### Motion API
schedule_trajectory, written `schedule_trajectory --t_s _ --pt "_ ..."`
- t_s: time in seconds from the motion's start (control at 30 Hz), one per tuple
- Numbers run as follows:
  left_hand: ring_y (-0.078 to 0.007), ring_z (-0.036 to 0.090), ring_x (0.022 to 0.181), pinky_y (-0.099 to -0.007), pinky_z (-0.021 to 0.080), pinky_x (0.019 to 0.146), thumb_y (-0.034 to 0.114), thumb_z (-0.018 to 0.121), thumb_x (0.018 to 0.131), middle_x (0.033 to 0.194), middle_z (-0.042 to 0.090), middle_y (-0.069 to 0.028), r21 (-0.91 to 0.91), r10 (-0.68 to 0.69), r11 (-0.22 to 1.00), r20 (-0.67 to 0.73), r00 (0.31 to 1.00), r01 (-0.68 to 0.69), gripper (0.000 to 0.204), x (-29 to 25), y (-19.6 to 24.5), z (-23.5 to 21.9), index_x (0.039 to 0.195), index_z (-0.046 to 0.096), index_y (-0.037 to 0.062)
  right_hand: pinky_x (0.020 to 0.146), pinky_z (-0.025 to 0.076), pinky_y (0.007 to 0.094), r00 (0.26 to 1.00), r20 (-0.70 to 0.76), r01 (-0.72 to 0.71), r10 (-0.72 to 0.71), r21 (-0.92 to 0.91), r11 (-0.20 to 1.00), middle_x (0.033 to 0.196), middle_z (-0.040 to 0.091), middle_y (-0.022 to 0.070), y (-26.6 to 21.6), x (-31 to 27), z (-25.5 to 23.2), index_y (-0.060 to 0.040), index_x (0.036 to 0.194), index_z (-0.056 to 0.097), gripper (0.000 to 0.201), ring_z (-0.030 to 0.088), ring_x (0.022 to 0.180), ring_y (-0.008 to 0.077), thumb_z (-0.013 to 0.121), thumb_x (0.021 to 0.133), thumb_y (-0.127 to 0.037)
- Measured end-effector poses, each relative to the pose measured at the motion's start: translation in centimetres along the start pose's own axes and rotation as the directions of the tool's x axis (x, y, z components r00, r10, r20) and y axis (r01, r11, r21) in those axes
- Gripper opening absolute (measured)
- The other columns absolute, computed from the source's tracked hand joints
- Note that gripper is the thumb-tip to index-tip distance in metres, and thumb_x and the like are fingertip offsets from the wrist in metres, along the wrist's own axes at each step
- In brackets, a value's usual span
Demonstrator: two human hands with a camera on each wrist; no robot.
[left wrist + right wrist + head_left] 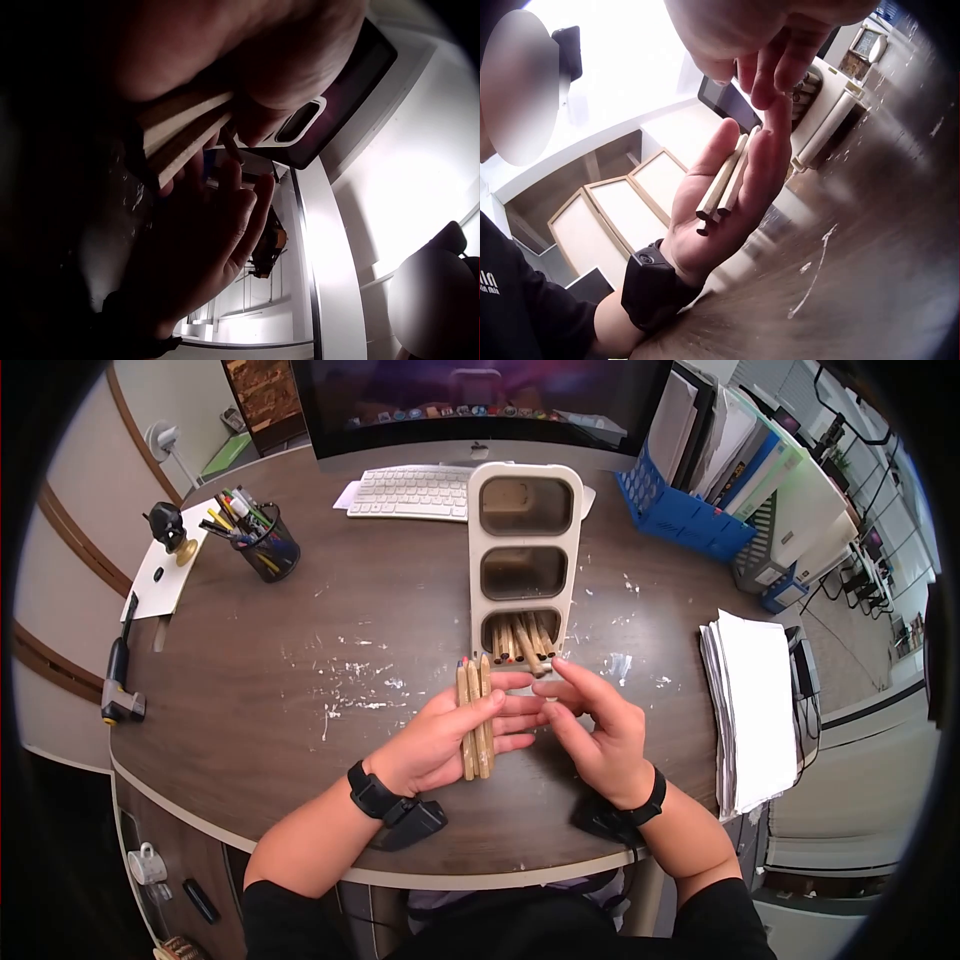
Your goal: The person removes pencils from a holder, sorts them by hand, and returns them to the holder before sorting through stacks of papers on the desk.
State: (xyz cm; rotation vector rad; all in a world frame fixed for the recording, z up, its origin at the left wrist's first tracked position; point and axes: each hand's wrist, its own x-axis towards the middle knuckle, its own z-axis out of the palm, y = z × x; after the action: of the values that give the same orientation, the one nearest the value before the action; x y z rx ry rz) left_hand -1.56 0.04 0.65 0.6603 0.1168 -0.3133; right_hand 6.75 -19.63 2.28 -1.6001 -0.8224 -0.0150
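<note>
In the head view, the left hand (435, 735) lies palm up, its thumb pressed over three wooden pencils (474, 725). The same pencils (724, 180) show their ends in the right wrist view, lying along the left palm (720, 225). The right hand (605, 735) is beside the left fingertips, fingers loosely bent, with nothing visible between thumb and fingers. Just beyond the hands stands a beige three-compartment holder (573, 565). Its nearest compartment contains several pencils (518, 635), one leaning out over the rim towards the right fingertips. The other two compartments hold no pencils.
A keyboard (412, 493) and monitor (480, 405) stand behind the holder. At the left are a mesh pen cup (268, 550) and a dark-handled tool (120, 680). A paper stack (757, 710) and a blue file rack (680, 520) are at the right.
</note>
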Motion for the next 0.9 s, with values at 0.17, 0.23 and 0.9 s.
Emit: schedule_trajectory --t_s 0.17,0.23,0.9 --pt "-0.0313 0.055 0.137 -0.0447 0.048 0.115 0.020 0.044 0.113 0.146 0.056 -0.0224 -0.024 0.043 0.999 0.058 0.997 -0.042 0.044 0.0 -0.3 -0.2 0.153 0.040 0.0022 0.064 0.057 0.0341 0.933 0.292 0.277 -0.212 -0.206 0.938 0.090 0.075 0.0121 0.1 0.1 -1.7 -0.0056 0.125 0.071 0.042 0.071 0.073 0.0250 0.082 0.084 -0.005" --pt "-0.0320 0.053 0.139 -0.0455 0.047 0.116 0.021 0.044 0.113 0.146 0.055 -0.0225 -0.034 0.063 0.998 0.067 0.996 -0.061 0.044 -0.1 -0.3 0.0 0.153 0.039 0.0028 0.066 0.059 0.0370 0.819 0.522 0.352 -0.237 -0.132 0.927 0.087 0.074 0.0102 -0.6 0.5 -1.2 -0.0092 0.124 0.072 0.041 0.072 0.074 0.0280 0.083 0.084 -0.012" --pt "-0.0377 0.047 0.145 -0.0532 0.040 0.121 0.031 0.039 0.114 0.145 0.058 -0.0221 -0.067 0.122 0.991 0.046 0.991 -0.119 0.049 -0.6 -0.3 0.2 0.155 0.038 0.0041 0.068 0.058 0.0383 0.826 0.454 0.431 -0.335 -0.124 0.894 0.092 0.072 0.0050 -0.3 -0.7 0.6 -0.0134 0.112 0.071 0.033 0.072 0.079 0.0258 0.083 0.082 -0.014"
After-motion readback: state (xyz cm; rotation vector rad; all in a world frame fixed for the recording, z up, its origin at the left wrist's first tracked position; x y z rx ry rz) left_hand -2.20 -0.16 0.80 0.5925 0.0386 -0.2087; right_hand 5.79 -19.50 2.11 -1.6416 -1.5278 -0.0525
